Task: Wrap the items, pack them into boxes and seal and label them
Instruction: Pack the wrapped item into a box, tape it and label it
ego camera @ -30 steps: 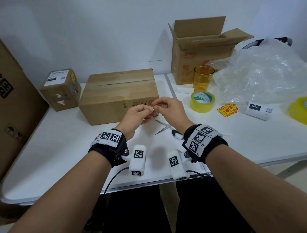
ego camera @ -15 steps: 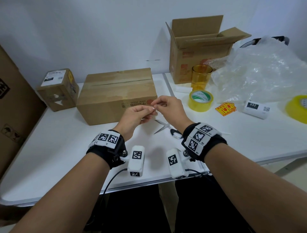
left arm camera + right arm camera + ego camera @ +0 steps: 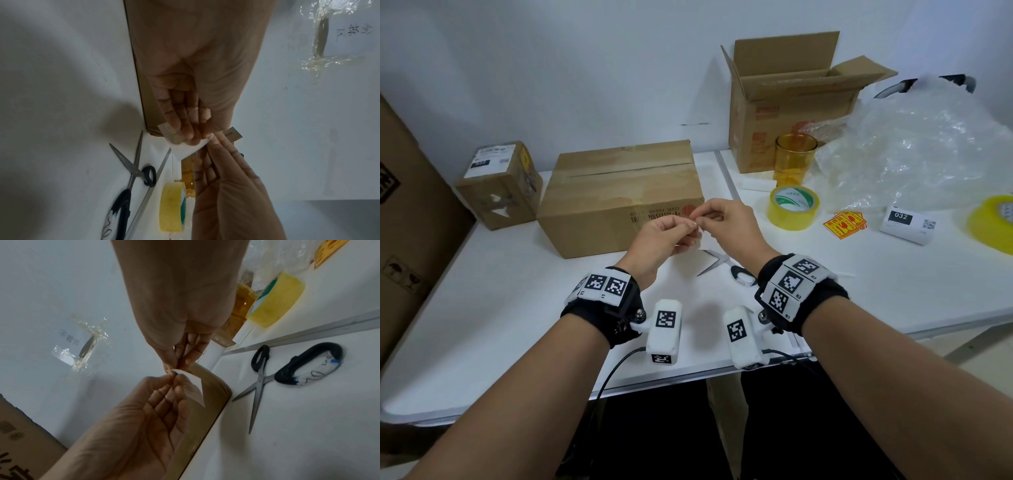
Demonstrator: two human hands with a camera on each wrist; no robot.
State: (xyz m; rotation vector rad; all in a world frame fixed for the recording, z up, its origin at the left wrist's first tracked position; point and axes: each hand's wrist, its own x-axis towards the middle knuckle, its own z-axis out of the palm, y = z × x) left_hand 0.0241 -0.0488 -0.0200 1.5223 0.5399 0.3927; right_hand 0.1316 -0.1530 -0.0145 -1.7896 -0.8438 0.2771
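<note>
Both forearms reach toward twelve o'clock; the left hand [image 3: 659,236] and right hand [image 3: 726,222] meet fingertip to fingertip, each pinching a small white sticker [image 3: 192,386] above the table [image 3: 893,291].

Head view: camera mounted high, facing forward and down across the white worktop [image 3: 482,308] toward the rear wall. It takes in both forearms, both hands and the full spread of things from moderate distance.

Left wrist view: camera looks along the left hand [image 3: 197,73] from very close range, rotated so the worktop runs vertically along the left side.

Right wrist view: camera looks along the right hand [image 3: 179,305], equally close, tilted with the worktop at lower right.

Shared coverage: all three views include the scissors [image 3: 717,265] [image 3: 133,172] [image 3: 265,378], the yellow tape roll [image 3: 792,207] [image 3: 170,206] [image 3: 277,300] and the closed carton [image 3: 619,195].
</note>
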